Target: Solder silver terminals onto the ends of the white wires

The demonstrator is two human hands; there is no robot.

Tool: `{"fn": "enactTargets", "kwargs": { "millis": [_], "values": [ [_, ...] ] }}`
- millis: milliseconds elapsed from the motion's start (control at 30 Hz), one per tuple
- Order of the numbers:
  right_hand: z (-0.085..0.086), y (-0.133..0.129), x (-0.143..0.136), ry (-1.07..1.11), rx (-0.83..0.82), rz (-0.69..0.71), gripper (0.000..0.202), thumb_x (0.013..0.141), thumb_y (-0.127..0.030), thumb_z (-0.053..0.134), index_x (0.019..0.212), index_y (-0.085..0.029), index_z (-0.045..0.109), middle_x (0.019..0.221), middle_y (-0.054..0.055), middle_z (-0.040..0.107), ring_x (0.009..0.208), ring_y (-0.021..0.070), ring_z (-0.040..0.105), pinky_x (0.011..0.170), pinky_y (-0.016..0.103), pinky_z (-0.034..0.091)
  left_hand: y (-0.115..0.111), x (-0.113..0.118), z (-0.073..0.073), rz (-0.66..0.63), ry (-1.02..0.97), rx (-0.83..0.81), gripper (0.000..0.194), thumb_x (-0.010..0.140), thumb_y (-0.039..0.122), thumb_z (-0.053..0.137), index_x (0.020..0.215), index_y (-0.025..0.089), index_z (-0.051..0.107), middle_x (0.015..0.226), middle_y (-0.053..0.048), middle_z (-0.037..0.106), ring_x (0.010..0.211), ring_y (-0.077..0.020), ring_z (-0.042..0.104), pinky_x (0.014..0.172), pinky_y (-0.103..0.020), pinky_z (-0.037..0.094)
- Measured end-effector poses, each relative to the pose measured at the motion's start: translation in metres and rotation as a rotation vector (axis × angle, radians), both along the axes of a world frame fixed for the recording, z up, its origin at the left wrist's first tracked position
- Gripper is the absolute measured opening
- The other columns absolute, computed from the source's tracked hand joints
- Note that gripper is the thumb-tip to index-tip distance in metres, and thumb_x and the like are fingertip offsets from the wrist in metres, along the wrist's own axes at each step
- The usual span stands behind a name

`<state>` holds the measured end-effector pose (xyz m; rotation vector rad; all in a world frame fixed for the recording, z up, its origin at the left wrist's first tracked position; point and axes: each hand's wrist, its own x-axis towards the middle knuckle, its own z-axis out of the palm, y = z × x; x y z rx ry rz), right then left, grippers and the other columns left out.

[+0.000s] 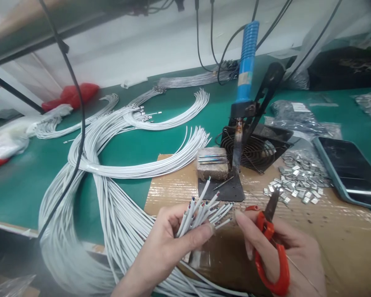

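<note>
Left hand (163, 247) grip fans white cable ends (200, 210) upward for access; right hand (284, 255) grip holds red scissors (270, 243), forefinger touching the tips, near soldering iron (245, 82).

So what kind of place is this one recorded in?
Probably a small electronics assembly bench: a blue-handled soldering iron in a stand, bundles of white cables across a green table, and a pile of small metal parts.

Blue-handled soldering iron (246, 66) in its stand above a black fan (255, 149), metal clips (299, 177) beside a phone (352, 169)
</note>
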<state>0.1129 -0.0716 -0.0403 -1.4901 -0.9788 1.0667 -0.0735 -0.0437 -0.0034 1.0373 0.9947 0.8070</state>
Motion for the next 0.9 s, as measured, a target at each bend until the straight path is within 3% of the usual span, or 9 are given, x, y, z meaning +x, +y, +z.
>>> {"fn": "enactTargets", "kwargs": {
  "millis": [133, 267, 400, 600, 900],
  "values": [
    [-0.009, -0.003, 0.021, -0.300, 0.182, 0.263, 0.037, 0.091, -0.043, 0.072, 0.063, -0.022, 0.058, 0.058, -0.003, 0.054, 0.051, 0.0127, 0.052, 0.047, 0.021, 0.043, -0.002, 0.000, 0.000, 0.007, 0.058, 0.001, 0.021, 0.092, 0.037, 0.079, 0.091, 0.016, 0.079, 0.058, 0.007, 0.050, 0.053, -0.0083, 0.039, 0.049, -0.022, 0.028],
    [-0.014, -0.008, 0.028, -0.488, 0.125, 0.451, 0.038, 0.097, -0.040, 0.063, 0.066, -0.023, 0.049, 0.061, -0.003, 0.055, 0.053, 0.0124, 0.053, 0.047, 0.020, 0.043, -0.003, 0.000, 0.004, 0.018, 0.109, 0.001, 0.018, 0.093, 0.034, 0.077, 0.089, 0.017, 0.078, 0.060, 0.007, 0.048, 0.056, -0.0091, 0.036, 0.051, -0.023, 0.026],
    [-0.010, -0.007, 0.025, -0.514, 0.056, 0.582, 0.037, 0.098, -0.036, 0.055, 0.065, -0.022, 0.050, 0.062, -0.002, 0.055, 0.057, 0.0129, 0.051, 0.051, 0.021, 0.043, -0.002, 0.000, 0.005, 0.026, 0.145, 0.002, 0.020, 0.092, 0.036, 0.076, 0.088, 0.016, 0.078, 0.066, 0.004, 0.052, 0.060, -0.0108, 0.037, 0.055, -0.025, 0.027],
    [-0.001, -0.004, 0.020, -0.461, -0.034, 0.604, 0.026, 0.084, -0.025, 0.059, 0.061, -0.021, 0.049, 0.061, -0.003, 0.052, 0.058, 0.0125, 0.047, 0.051, 0.022, 0.036, -0.003, 0.001, 0.003, 0.018, 0.156, -0.034, 0.027, 0.089, 0.044, 0.079, 0.089, 0.017, 0.078, 0.067, 0.003, 0.052, 0.061, -0.0123, 0.037, 0.057, -0.026, 0.028],
    [0.000, -0.004, 0.024, -0.295, -0.119, 0.678, 0.023, 0.083, -0.027, 0.057, 0.062, -0.021, 0.050, 0.062, -0.002, 0.054, 0.061, 0.0138, 0.047, 0.054, 0.023, 0.036, -0.005, 0.005, 0.009, 0.032, 0.175, -0.079, 0.021, 0.087, 0.037, 0.078, 0.086, 0.016, 0.076, 0.063, 0.005, 0.047, 0.059, -0.0115, 0.033, 0.056, -0.027, 0.023]
  ]
}}
